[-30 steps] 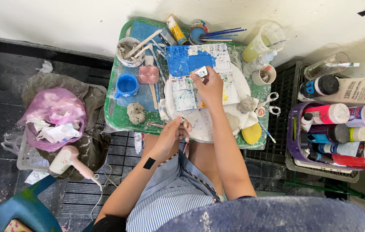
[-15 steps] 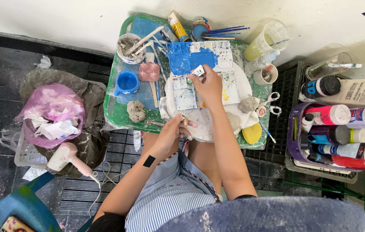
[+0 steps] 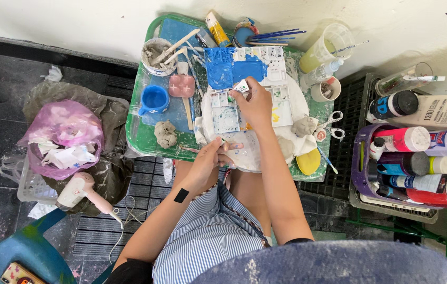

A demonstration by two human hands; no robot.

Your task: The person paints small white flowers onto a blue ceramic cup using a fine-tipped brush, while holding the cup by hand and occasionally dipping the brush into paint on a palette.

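Note:
My right hand [image 3: 256, 103] reaches over the white paint palette [image 3: 229, 113] on the green tray [image 3: 142, 134] and pinches a small white piece near the blue paint smear [image 3: 231, 68]. At the tray's near edge, my left hand [image 3: 210, 158] grips a white paint-stained clay piece or cloth [image 3: 247, 152]. A blue cup [image 3: 153, 99], a pink mould [image 3: 181, 85] and a grey clay lump [image 3: 166, 133] lie left of the palette.
Brushes [image 3: 273, 36], a yellow-tinted water cup [image 3: 328, 46], scissors [image 3: 331, 125] and a yellow sponge [image 3: 308, 160] crowd the tray's right. A purple basket of paint bottles [image 3: 413, 163] stands right. A pink rubbish bag [image 3: 63, 137] and hair dryer [image 3: 84, 189] lie left.
My right hand has drawn slightly left over the palette, still pinching the small piece. My left hand stays at the tray's near edge.

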